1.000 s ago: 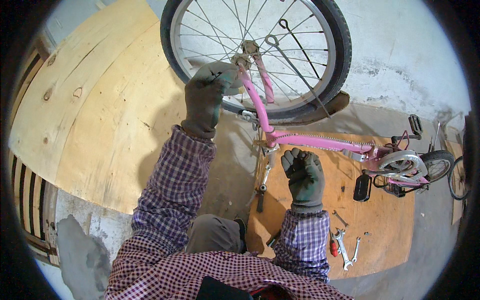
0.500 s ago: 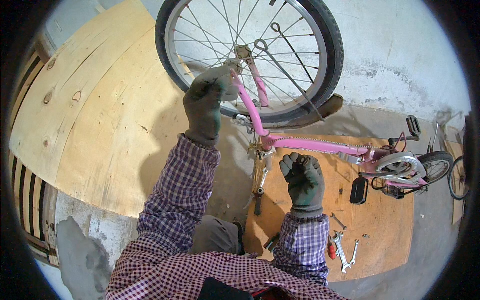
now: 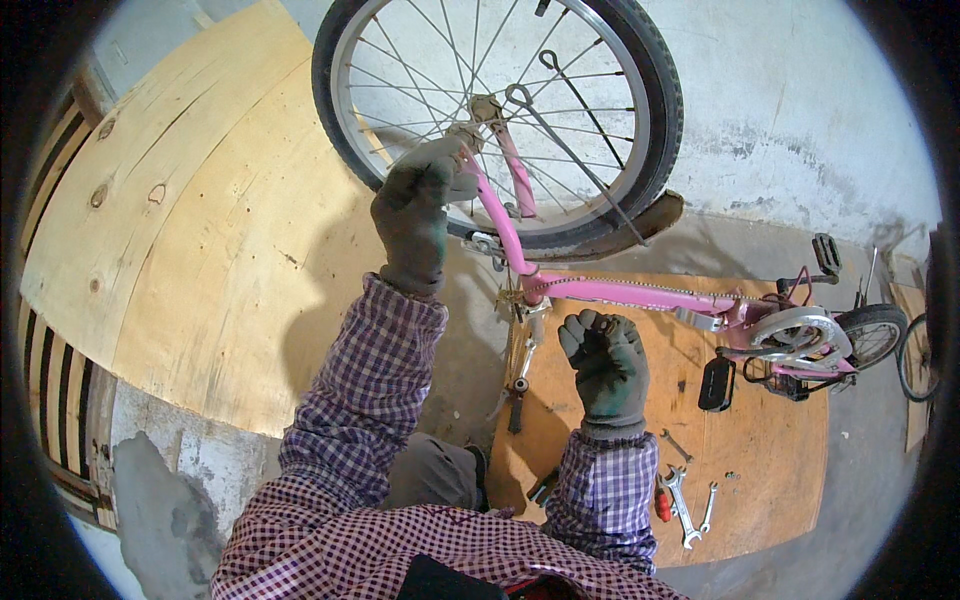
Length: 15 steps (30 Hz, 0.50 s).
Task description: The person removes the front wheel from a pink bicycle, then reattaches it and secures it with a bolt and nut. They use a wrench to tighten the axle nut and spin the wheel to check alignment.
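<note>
My left hand (image 3: 412, 215), in a dark grey-green glove, is closed at the end of the pink bicycle fork (image 3: 505, 235), beside the wheel hub (image 3: 484, 108). Its fingertips are partly hidden, so what they pinch there does not show. Above and behind it stands the spoked wheel (image 3: 663, 130) with its black tyre, the hub lying between the fork legs. The pink bicycle frame (image 3: 640, 291) stretches right from the fork. Below it, my gloved right hand (image 3: 607, 370) is raised with fingers curled in; a small dark thing seems to show between them, too small to name.
On an orange-brown board (image 3: 770, 470) lie several wrenches (image 3: 683, 510) and a red-handled tool (image 3: 662, 500). A black pedal (image 3: 717, 383) and chainring (image 3: 800, 335) jut out at right. A plywood sheet (image 3: 190, 250) leans at left. Two hooked rods (image 3: 575, 145) cross before the wheel.
My left hand has shifted very slightly right and down while staying at the fork end. My right hand keeps its curled pose; the view itself has moved a little.
</note>
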Each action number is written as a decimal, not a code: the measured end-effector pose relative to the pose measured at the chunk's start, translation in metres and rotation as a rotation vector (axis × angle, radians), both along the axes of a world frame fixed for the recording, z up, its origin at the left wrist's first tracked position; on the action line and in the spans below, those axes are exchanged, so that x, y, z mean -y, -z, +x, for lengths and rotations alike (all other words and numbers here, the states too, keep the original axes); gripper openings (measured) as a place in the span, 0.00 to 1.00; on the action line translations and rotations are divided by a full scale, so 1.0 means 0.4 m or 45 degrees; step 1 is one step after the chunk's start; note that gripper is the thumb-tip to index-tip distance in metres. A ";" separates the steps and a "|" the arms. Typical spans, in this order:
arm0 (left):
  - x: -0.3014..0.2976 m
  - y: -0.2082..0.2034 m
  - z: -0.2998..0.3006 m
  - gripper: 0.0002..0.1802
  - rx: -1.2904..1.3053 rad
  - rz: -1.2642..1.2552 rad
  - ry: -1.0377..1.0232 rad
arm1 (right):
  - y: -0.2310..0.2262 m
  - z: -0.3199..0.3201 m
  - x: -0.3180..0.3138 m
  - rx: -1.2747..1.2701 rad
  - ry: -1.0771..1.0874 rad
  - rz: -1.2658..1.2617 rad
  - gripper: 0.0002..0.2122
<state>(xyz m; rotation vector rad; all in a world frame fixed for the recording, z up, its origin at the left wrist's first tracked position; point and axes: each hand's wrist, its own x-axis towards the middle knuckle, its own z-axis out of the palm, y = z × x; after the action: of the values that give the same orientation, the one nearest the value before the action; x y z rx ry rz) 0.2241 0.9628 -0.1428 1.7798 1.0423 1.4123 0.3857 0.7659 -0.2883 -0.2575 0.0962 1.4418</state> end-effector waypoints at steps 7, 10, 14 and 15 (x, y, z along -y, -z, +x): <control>-0.008 0.013 -0.004 0.15 -0.493 0.420 -0.210 | -0.010 0.001 -0.003 -0.019 -0.006 0.056 0.07; -0.010 0.010 0.001 0.09 -0.628 0.579 -0.269 | -0.025 0.001 -0.002 0.015 -0.003 -0.019 0.09; -0.006 0.002 0.012 0.09 -0.653 0.608 -0.274 | -0.042 0.001 0.002 0.042 -0.004 -0.131 0.11; -0.007 0.000 0.013 0.09 -0.711 0.643 -0.276 | -0.044 0.002 0.003 0.044 -0.006 -0.134 0.11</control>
<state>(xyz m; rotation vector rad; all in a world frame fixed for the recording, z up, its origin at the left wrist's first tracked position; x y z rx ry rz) 0.2292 0.9657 -0.1427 2.5974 1.2596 1.4256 0.3865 0.7647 -0.2706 -0.3688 0.1439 1.4383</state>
